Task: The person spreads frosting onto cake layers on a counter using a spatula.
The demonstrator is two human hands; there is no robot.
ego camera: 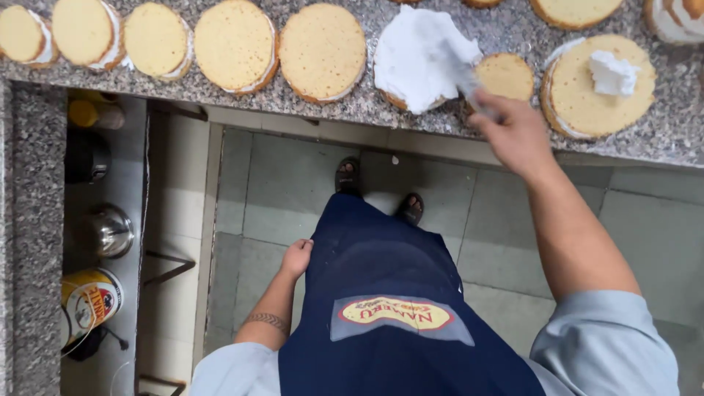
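My right hand (513, 132) grips the handle of a spatula (460, 70), blurred, whose blade lies on a round sponge cake covered with white cream (418, 59). This cake sits on the granite counter (367, 106). Right beside the hand is a small plain sponge round (506, 73), and further right a larger sponge round (598, 88) with a dollop of cream (612, 73) on top. My left hand (296, 258) hangs down at my side next to my dark blue apron (381, 293), fingers curled, holding nothing.
Several plain sponge rounds (238, 44) line the counter to the left, and more lie at the top right (576, 11). Below left, a shelf holds a steel pot (110, 231), a yellow bottle (92, 114) and a round tin (92, 297). My sandalled feet (348, 176) stand on grey floor tiles.
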